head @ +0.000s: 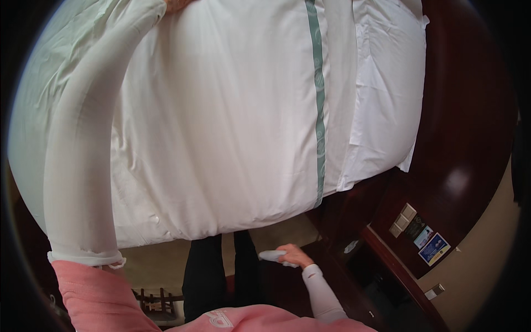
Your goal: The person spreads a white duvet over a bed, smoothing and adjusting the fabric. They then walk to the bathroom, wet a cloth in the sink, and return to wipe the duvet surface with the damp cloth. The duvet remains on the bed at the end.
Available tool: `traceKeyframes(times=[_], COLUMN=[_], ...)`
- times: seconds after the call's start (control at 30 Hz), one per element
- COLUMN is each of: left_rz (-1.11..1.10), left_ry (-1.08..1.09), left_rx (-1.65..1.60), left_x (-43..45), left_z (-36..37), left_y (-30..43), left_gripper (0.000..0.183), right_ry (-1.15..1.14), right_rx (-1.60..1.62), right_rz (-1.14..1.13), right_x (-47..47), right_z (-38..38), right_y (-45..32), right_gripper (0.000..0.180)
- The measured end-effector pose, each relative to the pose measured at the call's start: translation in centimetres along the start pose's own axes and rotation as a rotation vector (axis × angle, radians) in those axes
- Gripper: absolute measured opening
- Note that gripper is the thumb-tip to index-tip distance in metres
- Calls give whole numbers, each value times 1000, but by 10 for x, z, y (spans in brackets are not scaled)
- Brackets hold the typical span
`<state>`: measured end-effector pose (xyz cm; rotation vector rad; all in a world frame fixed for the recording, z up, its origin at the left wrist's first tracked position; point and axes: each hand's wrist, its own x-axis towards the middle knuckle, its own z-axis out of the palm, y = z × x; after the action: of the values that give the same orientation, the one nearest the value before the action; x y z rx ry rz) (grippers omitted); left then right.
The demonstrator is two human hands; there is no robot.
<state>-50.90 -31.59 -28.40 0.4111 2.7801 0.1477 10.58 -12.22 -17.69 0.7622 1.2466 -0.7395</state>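
Note:
A white duvet [224, 124] with a green patterned stripe [318, 103] covers the bed before me. White pillows [386, 99] lie at its right end. My left hand [177, 5] reaches far over the duvet and is cut off by the top edge of the view; its fingers are hidden, so its grip cannot be told. My right hand [293, 255] is low beside my legs, below the near edge of the bed, closed around a folded white cloth [274, 255].
A dark wooden headboard [460, 95] curves along the right. Below it are wall switches [403, 220], printed cards [434, 249] and a dark nightstand [390, 265] with a raised edge. A slatted wooden rack or chair [157, 299] stands behind me, at the lower left.

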Motion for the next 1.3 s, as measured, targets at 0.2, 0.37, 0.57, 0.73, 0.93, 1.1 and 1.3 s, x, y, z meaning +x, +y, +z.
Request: traceKeyframes(times=[0.2, 0.37, 0.57, 0.73, 0.93, 1.1, 1.3], left_rz=[65, 397, 310, 297, 306, 603, 477], left_ry=[196, -75, -9, 0, -64, -12, 569], left_rx=[39, -23, 155, 123, 109, -273, -41], left_x=[-21, -44, -26, -25, -7, -28, -187], left_z=[-16, 20, 56, 63, 55, 16, 59], left_y=[69, 172, 184, 182, 182, 122, -43], left_gripper=[71, 73, 69, 71, 67, 53, 55], right_ry=[162, 574, 870, 679, 229, 133, 118], right_rx=[386, -144, -514, -392, 21, 540, 212], right_rz=[-510, -1285, -1202, -832, -125, -155, -1017], right_x=[-130, -146, -35, 20, 56, -17, -123], right_z=[-88, -189, -263, -181, -38, 11, -37], right_y=[-14, -152, -249, -88, 120, 144, -27], right_gripper=[29, 41, 21, 28, 35, 30, 37])
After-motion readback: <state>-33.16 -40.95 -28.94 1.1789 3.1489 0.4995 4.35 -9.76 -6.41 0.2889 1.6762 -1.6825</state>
